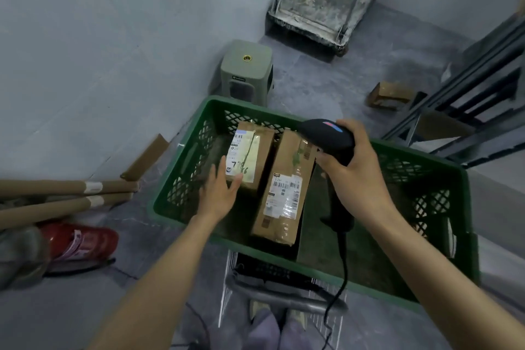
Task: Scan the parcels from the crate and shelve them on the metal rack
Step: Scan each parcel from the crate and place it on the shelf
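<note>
- Head view: my right hand (358, 170) grips the scanner (329, 136), nose aimed left over the crate (181, 179).
- My left hand (220, 193), fingers spread loose, touches the smaller parcel (250, 156).
- Both parcels lie lengthwise, away from me; crate's right half bare.

Both bare forearms were stretched forward and down. The left hand (220, 192) was flat and spread, palm down, fingers (235, 182) loose and not gripping, tips just touching something. The right hand (350, 167) was curled tight round a handle, wrist bent, knuckles toward the camera, sitting higher than the left one.
</note>
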### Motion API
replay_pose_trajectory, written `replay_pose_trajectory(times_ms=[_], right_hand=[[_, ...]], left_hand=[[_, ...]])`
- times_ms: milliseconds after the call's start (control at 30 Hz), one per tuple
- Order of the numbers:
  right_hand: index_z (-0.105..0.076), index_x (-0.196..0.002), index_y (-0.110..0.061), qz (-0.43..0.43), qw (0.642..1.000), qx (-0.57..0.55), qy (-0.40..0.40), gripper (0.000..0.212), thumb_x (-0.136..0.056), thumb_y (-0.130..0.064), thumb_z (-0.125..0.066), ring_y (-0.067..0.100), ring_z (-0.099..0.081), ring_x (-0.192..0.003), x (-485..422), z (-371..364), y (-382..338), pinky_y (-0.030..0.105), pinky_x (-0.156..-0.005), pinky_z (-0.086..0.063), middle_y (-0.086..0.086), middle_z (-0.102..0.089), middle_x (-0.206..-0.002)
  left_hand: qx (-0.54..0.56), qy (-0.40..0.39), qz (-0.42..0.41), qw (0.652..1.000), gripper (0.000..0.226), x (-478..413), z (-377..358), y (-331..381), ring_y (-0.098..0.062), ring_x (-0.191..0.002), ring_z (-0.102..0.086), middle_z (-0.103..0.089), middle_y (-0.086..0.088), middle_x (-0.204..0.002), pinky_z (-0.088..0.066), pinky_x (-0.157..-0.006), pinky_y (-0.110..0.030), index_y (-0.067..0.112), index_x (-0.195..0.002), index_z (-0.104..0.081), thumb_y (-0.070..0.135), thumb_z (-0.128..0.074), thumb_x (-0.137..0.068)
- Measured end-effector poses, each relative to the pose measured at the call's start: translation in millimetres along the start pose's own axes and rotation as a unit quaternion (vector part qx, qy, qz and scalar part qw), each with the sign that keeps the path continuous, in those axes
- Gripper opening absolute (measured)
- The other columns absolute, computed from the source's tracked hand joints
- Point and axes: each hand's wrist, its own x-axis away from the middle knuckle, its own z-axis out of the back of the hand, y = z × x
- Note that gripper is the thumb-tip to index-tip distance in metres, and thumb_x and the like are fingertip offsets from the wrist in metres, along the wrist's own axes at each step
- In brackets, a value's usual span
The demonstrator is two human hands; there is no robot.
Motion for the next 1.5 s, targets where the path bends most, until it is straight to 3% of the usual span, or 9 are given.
replay_pose_trajectory(times_ms=[200,333,533,667,800,967,1167,1367,1500], right_hand=[[-0.046,-0.126,-0.032,-0.026,1.000,-0.006,0.007,0.048,-0.089,-0.007,-0.064,-0.004,-0.061,-0.084,-10.1,-3.8,24.6,0.026,-0.068,-0.058,-0.022,-0.055,-0.102],[-0.046,-0.126,-0.034,-0.029,1.000,-0.007,0.003,0.049,-0.089,-0.008,-0.064,-0.001,-0.062,-0.078,-16.9,-8.0,31.9,0.022,-0.063,-0.056,-0.022,-0.055,-0.102],[-0.045,-0.123,-0.037,-0.033,0.999,-0.017,-0.001,0.049,-0.088,-0.007,-0.064,-0.001,-0.062,-0.079,-22.8,-16.5,40.3,0.010,-0.064,-0.048,-0.022,-0.055,-0.100],[-0.044,-0.120,-0.041,-0.040,0.999,-0.018,0.000,0.050,-0.088,-0.008,-0.065,-0.004,-0.061,-0.080,-23.4,-20.7,46.4,0.009,-0.064,-0.048,-0.023,-0.056,-0.101],[-0.045,-0.121,-0.040,-0.046,0.999,-0.026,0.004,0.050,-0.088,-0.008,-0.065,-0.002,-0.061,-0.081,-25.3,-22.0,51.8,0.010,-0.063,-0.048,-0.021,-0.057,-0.103],[-0.045,-0.120,-0.040,-0.042,0.999,-0.029,0.008,0.050,-0.088,-0.007,-0.065,-0.006,-0.060,-0.074,-28.3,-22.1,54.8,0.007,-0.056,-0.045,-0.019,-0.056,-0.104],[-0.045,-0.117,-0.043,-0.042,0.999,-0.023,0.007,0.050,-0.088,-0.008,-0.065,-0.002,-0.061,-0.073,-29.8,-23.7,59.6,0.008,-0.057,-0.045,-0.020,-0.056,-0.104],[-0.043,-0.106,-0.054,-0.040,0.999,-0.022,0.001,0.055,-0.088,-0.008,-0.065,0.003,-0.061,-0.083,-26.9,-28.3,59.9,0.007,-0.063,-0.046,-0.024,-0.055,-0.103],[-0.044,-0.104,-0.054,-0.038,0.999,-0.020,0.001,0.055,-0.087,-0.007,-0.065,0.000,-0.060,-0.082,-24.2,-29.2,57.3,0.008,-0.065,-0.046,-0.027,-0.056,-0.100]], left_hand=[[0.069,-0.004,-0.014,0.998,0.076,-27.7,-18.0,-3.5,-0.027,-0.143,-0.022,-0.014,-0.003,-0.159,-0.029,-0.111,-0.055,0.034,-0.152,-0.007,0.055,-0.047,-0.091],[0.060,-0.001,-0.017,0.998,0.074,-36.5,-23.3,-6.6,-0.031,-0.137,-0.029,-0.026,-0.002,-0.153,-0.036,-0.105,-0.053,0.037,-0.150,-0.012,0.052,-0.052,-0.090],[0.024,-0.064,0.000,0.998,0.082,-52.2,-18.7,-4.5,-0.038,-0.142,-0.013,-0.019,-0.001,-0.156,-0.016,-0.112,-0.057,0.047,-0.148,-0.003,0.054,-0.056,-0.087],[0.119,-0.097,0.000,0.988,0.092,-53.4,-12.7,-4.6,-0.026,-0.137,-0.031,-0.020,0.000,-0.155,-0.031,-0.110,-0.048,0.045,-0.149,-0.004,0.046,-0.068,-0.083],[0.137,-0.108,-0.012,0.985,0.098,-53.0,-11.7,-2.4,-0.022,-0.136,-0.034,-0.026,-0.001,-0.154,-0.032,-0.111,-0.048,0.040,-0.150,-0.004,0.040,-0.073,-0.080],[0.184,-0.112,-0.014,0.976,0.097,-51.2,-12.0,-0.8,-0.005,-0.121,-0.040,-0.039,0.004,-0.148,-0.035,-0.101,-0.031,0.036,-0.151,-0.007,0.029,-0.074,-0.081],[0.218,-0.117,0.003,0.969,0.098,-51.7,-12.6,-1.9,-0.016,-0.126,-0.046,-0.042,0.002,-0.146,-0.045,-0.101,-0.050,0.039,-0.150,-0.009,0.022,-0.075,-0.080],[0.232,-0.094,0.004,0.968,0.096,-48.4,-14.3,-2.3,-0.010,-0.121,-0.048,-0.046,0.007,-0.142,-0.046,-0.102,-0.046,0.038,-0.150,-0.014,0.020,-0.077,-0.079],[0.241,-0.077,0.002,0.967,0.094,-39.9,-17.2,-5.6,-0.004,-0.119,-0.044,-0.045,0.012,-0.137,-0.043,-0.098,-0.029,0.036,-0.151,-0.015,0.021,-0.076,-0.079]])
